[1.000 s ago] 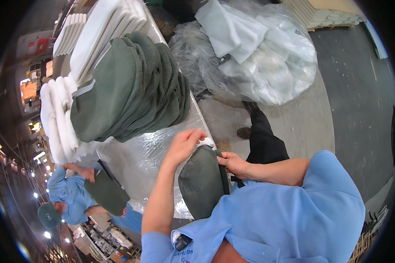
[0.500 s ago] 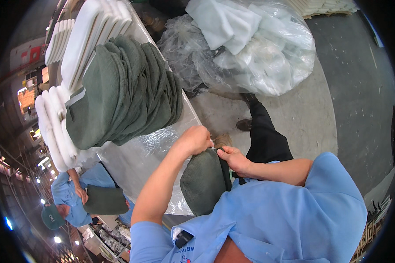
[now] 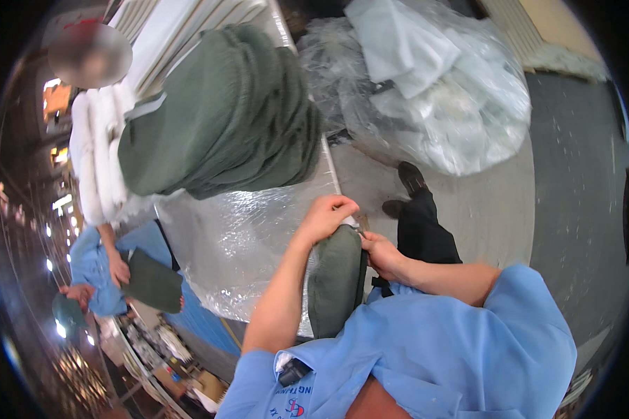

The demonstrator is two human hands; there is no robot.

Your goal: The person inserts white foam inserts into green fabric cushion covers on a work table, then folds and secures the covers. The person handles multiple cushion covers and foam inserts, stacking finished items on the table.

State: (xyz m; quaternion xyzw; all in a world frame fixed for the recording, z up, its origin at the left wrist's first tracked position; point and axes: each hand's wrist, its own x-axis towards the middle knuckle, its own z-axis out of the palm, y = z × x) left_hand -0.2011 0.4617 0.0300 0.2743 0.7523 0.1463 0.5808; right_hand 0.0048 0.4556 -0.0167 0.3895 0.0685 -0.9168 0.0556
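Note:
A dark green fabric cushion (image 3: 335,283) stands close against my front, its far end at the table's edge. My left hand (image 3: 326,218) is closed at that far end, where a scrap of white (image 3: 350,221) pokes out beside the fingertips. Along the cushion's right edge, my right hand (image 3: 383,254) pinches the fabric, thumb and fingers together. A tall leaning pile of dark green fabric pieces (image 3: 223,119) rests on the table beyond my left hand.
Clear plastic film covers the table (image 3: 223,230). White foam pads (image 3: 101,157) lie left of the pile. A big plastic bag of white material (image 3: 461,105) sits on the floor ahead. At left, a co-worker (image 3: 94,269) holds a green piece (image 3: 152,281).
The cushion has turned to show a narrower side, and more white shows at its far end. My hands stay on it. The whole view has shifted, and the co-worker's green piece has tilted.

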